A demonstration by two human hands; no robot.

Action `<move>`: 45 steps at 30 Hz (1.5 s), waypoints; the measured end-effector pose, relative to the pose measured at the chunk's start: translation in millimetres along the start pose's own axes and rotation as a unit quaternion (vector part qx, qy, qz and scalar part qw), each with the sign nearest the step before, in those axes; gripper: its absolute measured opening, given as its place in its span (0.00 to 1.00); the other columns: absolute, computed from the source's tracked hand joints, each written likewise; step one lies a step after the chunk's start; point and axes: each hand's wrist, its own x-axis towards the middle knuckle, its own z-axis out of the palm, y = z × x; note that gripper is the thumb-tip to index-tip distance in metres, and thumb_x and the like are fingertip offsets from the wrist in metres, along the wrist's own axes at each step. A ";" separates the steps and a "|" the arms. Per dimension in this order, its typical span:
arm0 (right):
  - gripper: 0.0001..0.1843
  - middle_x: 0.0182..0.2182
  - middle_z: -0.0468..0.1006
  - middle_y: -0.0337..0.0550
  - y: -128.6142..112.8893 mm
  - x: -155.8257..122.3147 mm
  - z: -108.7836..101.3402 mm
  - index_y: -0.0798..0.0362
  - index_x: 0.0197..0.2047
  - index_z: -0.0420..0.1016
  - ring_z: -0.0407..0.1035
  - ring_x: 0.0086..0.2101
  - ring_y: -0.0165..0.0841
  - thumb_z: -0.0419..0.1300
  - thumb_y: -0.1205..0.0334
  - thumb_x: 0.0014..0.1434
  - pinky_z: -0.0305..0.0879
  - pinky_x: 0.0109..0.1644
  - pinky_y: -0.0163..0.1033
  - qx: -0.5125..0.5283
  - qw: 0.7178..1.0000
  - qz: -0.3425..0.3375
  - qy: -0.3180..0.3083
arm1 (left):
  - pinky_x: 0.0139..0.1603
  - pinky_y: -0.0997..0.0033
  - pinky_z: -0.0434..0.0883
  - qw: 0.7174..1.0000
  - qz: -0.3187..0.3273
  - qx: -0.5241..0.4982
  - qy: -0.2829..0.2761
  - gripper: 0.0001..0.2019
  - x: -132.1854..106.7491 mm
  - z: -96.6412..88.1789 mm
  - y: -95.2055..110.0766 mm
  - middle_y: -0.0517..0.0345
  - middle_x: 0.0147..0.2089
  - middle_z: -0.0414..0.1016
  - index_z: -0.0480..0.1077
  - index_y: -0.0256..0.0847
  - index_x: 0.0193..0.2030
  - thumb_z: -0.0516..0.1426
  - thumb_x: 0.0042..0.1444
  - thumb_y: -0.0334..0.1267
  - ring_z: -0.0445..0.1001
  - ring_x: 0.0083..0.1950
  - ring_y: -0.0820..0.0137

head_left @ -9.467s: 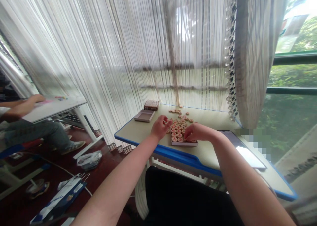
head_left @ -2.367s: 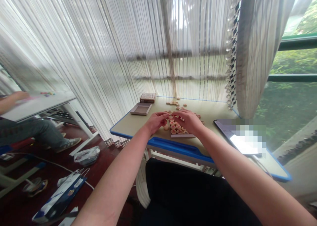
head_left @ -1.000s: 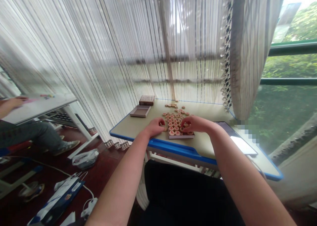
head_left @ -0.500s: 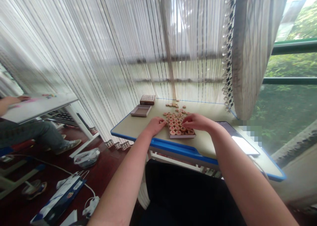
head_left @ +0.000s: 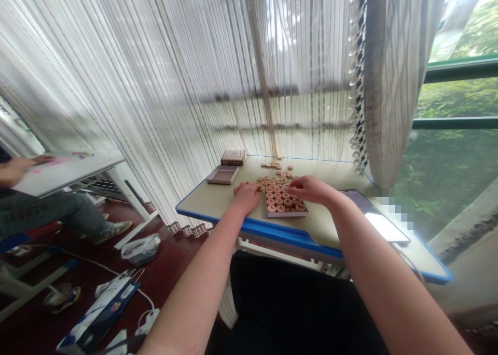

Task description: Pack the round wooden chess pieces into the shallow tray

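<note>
Tray (head_left: 286, 214) unmoved; my left hand (head_left: 248, 194) flat beside it, grip open; right hand (head_left: 312, 188) curled over pieces (head_left: 280, 200), grip unclear.

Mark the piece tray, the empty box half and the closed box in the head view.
piece tray (head_left: 287, 214): head view, on its front wall.
empty box half (head_left: 222, 175): head view, on its bare floor.
closed box (head_left: 232, 154): head view, on its top face.
</note>
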 end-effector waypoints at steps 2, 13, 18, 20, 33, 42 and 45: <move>0.21 0.24 0.74 0.41 0.7 -0.1 0.4 0.52 0.30 0.76 0.64 0.24 0.30 0.52 0.44 0.51 0.54 0.27 0.34 -0.009 1.000 0.003 0.000 | 0.55 0.61 0.57 0.999 -0.020 -0.008 0.028 0.15 0.6 0.0 -3.0 0.56 0.51 0.70 0.71 0.45 0.44 0.50 0.52 0.39 0.61 0.55 0.61; 0.21 0.19 0.70 0.39 2.8 3.1 6.4 0.53 0.26 0.76 0.59 0.21 0.27 0.51 0.44 0.52 0.50 0.25 0.34 -0.034 0.998 -0.010 0.048 | 0.54 0.58 0.58 0.989 -0.057 -0.071 0.114 0.14 3.4 0.1 -11.0 0.50 0.48 0.71 0.73 0.43 0.38 0.59 0.45 0.45 0.64 0.52 0.59; 0.21 0.19 0.69 0.38 0.9 4.5 9.5 0.53 0.27 0.75 0.57 0.21 0.26 0.50 0.46 0.53 0.48 0.24 0.33 -0.008 0.997 -0.028 0.067 | 0.45 0.66 0.66 0.974 0.001 -0.171 0.151 0.14 3.4 -1.0 -15.7 0.55 0.35 0.75 0.72 0.40 0.41 0.60 0.45 0.38 0.70 0.38 0.68; 0.21 0.18 0.67 0.37 1.4 4.8 10.8 0.53 0.25 0.74 0.57 0.21 0.26 0.50 0.46 0.53 0.48 0.24 0.33 -0.002 0.997 -0.029 0.070 | 0.42 0.68 0.68 0.969 -0.009 -0.193 0.154 0.15 3.5 -0.4 -17.4 0.55 0.36 0.75 0.72 0.40 0.42 0.60 0.45 0.37 0.71 0.36 0.69; 0.19 0.20 0.71 0.39 7.8 8.8 15.7 0.54 0.29 0.76 0.59 0.22 0.28 0.52 0.48 0.52 0.49 0.25 0.34 -0.011 0.996 -0.003 0.086 | 0.47 0.67 0.68 0.946 0.020 -0.309 0.099 0.15 3.6 4.3 -14.1 0.50 0.44 0.74 0.65 0.38 0.45 0.56 0.51 0.39 0.72 0.48 0.68; 0.21 0.21 0.73 0.41 10.1 9.8 16.2 0.53 0.29 0.77 0.61 0.22 0.28 0.50 0.46 0.53 0.49 0.24 0.33 -0.037 0.992 0.034 0.113 | 0.40 0.69 0.67 0.971 0.005 -0.217 0.100 0.14 -4.3 -7.6 -5.2 0.58 0.32 0.74 0.68 0.39 0.40 0.59 0.46 0.41 0.71 0.35 0.71; 0.21 0.21 0.73 0.42 9.8 10.4 16.8 0.53 0.29 0.77 0.60 0.22 0.28 0.50 0.47 0.53 0.48 0.24 0.33 -0.050 0.991 0.042 0.118 | 0.39 0.70 0.67 0.975 0.021 -0.208 0.080 0.10 -4.0 -6.7 -6.4 0.59 0.30 0.74 0.70 0.40 0.37 0.57 0.49 0.40 0.71 0.32 0.72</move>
